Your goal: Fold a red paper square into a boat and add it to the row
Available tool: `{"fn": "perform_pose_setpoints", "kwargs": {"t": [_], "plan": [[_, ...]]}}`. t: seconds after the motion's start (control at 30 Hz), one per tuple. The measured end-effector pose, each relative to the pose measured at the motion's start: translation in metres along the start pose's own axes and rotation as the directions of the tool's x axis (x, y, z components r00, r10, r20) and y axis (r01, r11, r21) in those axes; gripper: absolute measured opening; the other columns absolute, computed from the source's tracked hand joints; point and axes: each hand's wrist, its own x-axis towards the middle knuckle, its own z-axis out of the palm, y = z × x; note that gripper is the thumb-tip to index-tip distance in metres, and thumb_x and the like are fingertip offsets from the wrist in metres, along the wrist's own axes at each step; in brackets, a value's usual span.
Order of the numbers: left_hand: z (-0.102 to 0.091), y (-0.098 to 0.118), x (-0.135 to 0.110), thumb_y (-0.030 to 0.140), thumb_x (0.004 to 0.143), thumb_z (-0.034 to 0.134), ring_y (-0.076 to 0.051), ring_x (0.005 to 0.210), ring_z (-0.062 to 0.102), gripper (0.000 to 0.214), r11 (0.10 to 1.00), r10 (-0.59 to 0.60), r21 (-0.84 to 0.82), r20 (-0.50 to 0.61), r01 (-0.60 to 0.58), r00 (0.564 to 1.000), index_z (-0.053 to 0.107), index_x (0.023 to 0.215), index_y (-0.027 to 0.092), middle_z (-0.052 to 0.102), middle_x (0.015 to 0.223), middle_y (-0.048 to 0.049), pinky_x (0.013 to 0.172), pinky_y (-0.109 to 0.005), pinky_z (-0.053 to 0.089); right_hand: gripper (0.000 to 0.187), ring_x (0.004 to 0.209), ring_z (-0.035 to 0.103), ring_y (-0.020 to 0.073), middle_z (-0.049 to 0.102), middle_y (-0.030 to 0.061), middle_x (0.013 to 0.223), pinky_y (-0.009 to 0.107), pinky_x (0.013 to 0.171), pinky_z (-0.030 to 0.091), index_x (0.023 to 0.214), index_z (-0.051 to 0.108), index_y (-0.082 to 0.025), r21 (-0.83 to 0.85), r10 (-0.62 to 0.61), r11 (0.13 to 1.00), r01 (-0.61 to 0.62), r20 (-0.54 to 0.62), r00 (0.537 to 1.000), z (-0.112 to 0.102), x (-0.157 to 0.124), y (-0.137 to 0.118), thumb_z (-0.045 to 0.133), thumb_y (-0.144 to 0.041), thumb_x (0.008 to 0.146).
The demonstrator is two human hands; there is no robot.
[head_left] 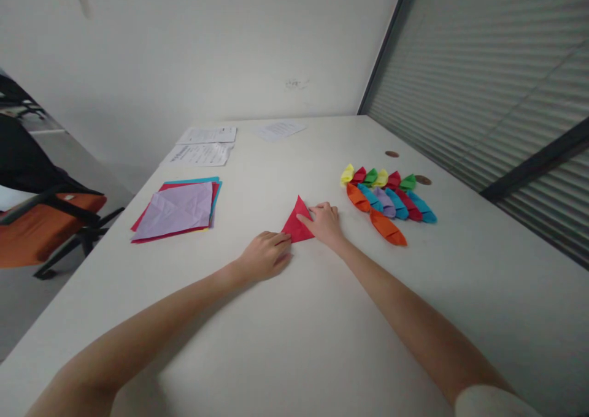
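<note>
A red sheet of paper folded into a triangle point(299, 222) lies on the table between my two hands, its point facing away from me. My left hand point(267, 255) is closed at the triangle's lower left corner, fingertips on the paper and thumb tucked low. At the triangle's right edge, my right hand point(326, 223) has its thumb and forefinger on the paper, with the other fingers curled. Parts of the paper's lower corners are hidden under the fingers.
On the left lies a stack of coloured paper sheets point(177, 207), a purple one on top. Several folded paper pieces point(385, 202) stand in rows at right. Printed pages point(202, 153) lie farther back on the white table point(294, 337). An orange chair point(55, 227) is beside it.
</note>
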Motion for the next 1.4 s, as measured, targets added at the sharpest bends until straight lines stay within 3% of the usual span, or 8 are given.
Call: {"fn": "perform_pose_setpoints", "kwargs": {"t": [0.2, 0.37, 0.43, 0.53, 0.6, 0.67, 0.8, 1.4], "plan": [[0.001, 0.003, -0.003, 0.029, 0.092, 0.051, -0.027, 0.104, 0.067, 0.031, 0.998, -0.032, -0.048, -0.027, 0.031, 0.999, 0.064, 0.116, 0.014, 0.067, 0.121, -0.0136, 0.091, -0.042, 0.054, 0.031, 0.093, 0.063, 0.0215, 0.069, 0.0053, 0.097, 0.039, 0.087, 0.047, 0.102, 0.061, -0.021, 0.36, 0.137, 0.918, -0.164, 0.101, 0.985, 0.008, 0.025, -0.006, 0.07, -0.03, 0.074], [-0.003, -0.003, 0.0, 0.029, 0.091, 0.057, -0.026, 0.107, 0.064, 0.027, 0.983, -0.085, -0.17, -0.09, 0.068, 0.992, 0.066, 0.114, 0.018, 0.067, 0.12, -0.0126, 0.094, -0.044, 0.051, 0.027, 0.069, 0.066, 0.0176, 0.068, -0.0017, 0.072, 0.032, 0.069, 0.052, 0.087, 0.059, -0.02, 0.801, 0.114, 0.568, -0.189, 0.151, 0.982, -0.001, 0.032, -0.011, 0.073, -0.023, 0.064], [-0.012, -0.011, 0.01, 0.028, 0.089, 0.061, -0.026, 0.112, 0.06, 0.025, 0.964, -0.169, -0.238, -0.221, 0.115, 0.96, 0.065, 0.113, 0.021, 0.065, 0.119, -0.0115, 0.098, -0.046, 0.049, 0.028, 0.068, 0.066, 0.0176, 0.07, -0.0009, 0.072, 0.033, 0.07, 0.053, 0.082, 0.061, -0.02, 0.904, 0.116, 0.414, -0.107, 0.064, 0.991, -0.015, 0.036, -0.012, 0.077, -0.029, 0.06], [-0.037, -0.024, 0.033, 0.031, 0.082, 0.069, -0.026, 0.12, 0.055, 0.031, 0.876, -0.416, -0.426, -0.434, 0.224, 0.799, 0.061, 0.111, 0.023, 0.058, 0.124, -0.0119, 0.098, -0.047, 0.048, 0.032, 0.072, 0.067, 0.0166, 0.072, -0.0013, 0.077, 0.034, 0.077, 0.055, 0.083, 0.062, -0.02, 0.977, 0.177, 0.176, 0.119, -0.15, 0.973, -0.043, 0.044, -0.011, 0.079, -0.035, 0.06], [-0.057, -0.026, 0.052, 0.035, 0.075, 0.075, -0.023, 0.108, 0.063, 0.041, 0.73, -0.528, -0.657, -0.368, 0.187, 0.766, 0.056, 0.109, 0.022, 0.059, 0.12, -0.0102, 0.086, -0.038, 0.055, 0.033, 0.079, 0.067, 0.0156, 0.072, -0.0023, 0.082, 0.034, 0.083, 0.055, 0.083, 0.062, -0.021, 0.957, 0.216, 0.089, 0.276, -0.289, 0.933, -0.063, 0.048, -0.011, 0.082, -0.033, 0.059], [-0.077, -0.021, 0.07, 0.036, 0.073, 0.077, -0.017, 0.089, 0.069, 0.041, 0.538, -0.55, -0.836, -0.256, 0.104, 0.795, 0.052, 0.102, 0.022, 0.061, 0.112, -0.0068, 0.076, -0.031, 0.057, 0.032, 0.082, 0.068, 0.0154, 0.072, -0.0029, 0.085, 0.035, 0.088, 0.054, 0.083, 0.063, -0.022, 0.93, 0.24, 0.039, 0.366, -0.364, 0.9, -0.081, 0.048, -0.011, 0.083, -0.032, 0.061], [-0.103, 0.0, 0.09, 0.031, 0.072, 0.078, -0.012, 0.077, 0.069, 0.038, 0.408, -0.528, -0.913, -0.24, -0.005, 0.815, 0.05, 0.095, 0.021, 0.064, 0.097, -0.002, 0.071, -0.026, 0.057, 0.03, 0.083, 0.068, 0.0156, 0.071, -0.0041, 0.084, 0.039, 0.09, 0.054, 0.082, 0.061, -0.024, 0.9, 0.246, 0.032, 0.434, -0.428, 0.869, -0.101, 0.041, -0.015, 0.084, -0.033, 0.063], [-0.113, -0.002, 0.078, 0.035, 0.073, 0.079, -0.017, 0.069, 0.071, 0.025, 0.573, -0.53, -0.816, -0.3, 0.074, 0.793, 0.064, 0.071, 0.014, 0.07, 0.07, -0.0052, 0.066, -0.025, 0.057, 0.03, 0.086, 0.067, 0.0163, 0.068, -0.0037, 0.085, 0.039, 0.09, 0.055, 0.083, 0.061, -0.024, 0.883, 0.239, 0.074, 0.464, -0.467, 0.851, -0.111, 0.028, -0.029, 0.083, -0.035, 0.065]]}}
